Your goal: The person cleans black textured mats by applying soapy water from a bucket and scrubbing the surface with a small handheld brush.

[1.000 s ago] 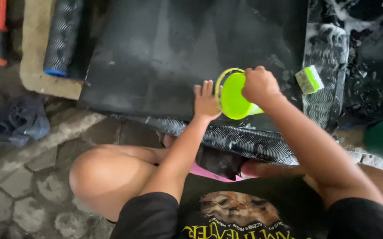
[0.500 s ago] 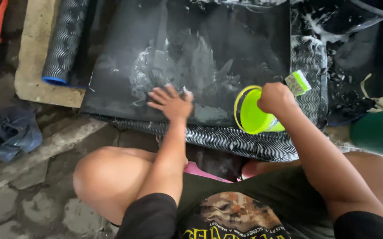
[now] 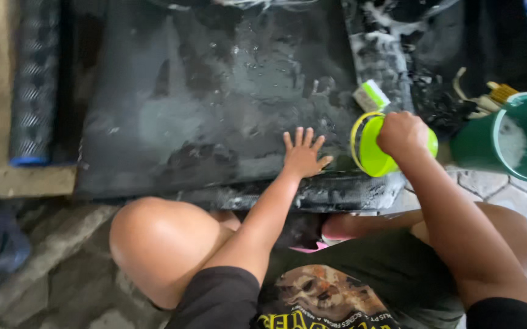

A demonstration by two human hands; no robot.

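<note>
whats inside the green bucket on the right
The green bucket shows pale, foamy water near its rim. Anything beneath that surface is hidden, and the frame edge crops its right side.

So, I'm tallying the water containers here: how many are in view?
2. A lime-green scoop is gripped in the right hand over the black mat's near edge; a dark green bucket stands at the right. Others may sit beyond the picture's edge.

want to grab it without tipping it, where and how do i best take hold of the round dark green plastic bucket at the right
Grip the round dark green plastic bucket by its upper rim, coming from above. It stands upright with the mouth open and something pale and sudsy inside, so a side push might slop it. The near rim is probably best: the right hand is beside it, though it holds a lime-green plastic cup.
</note>
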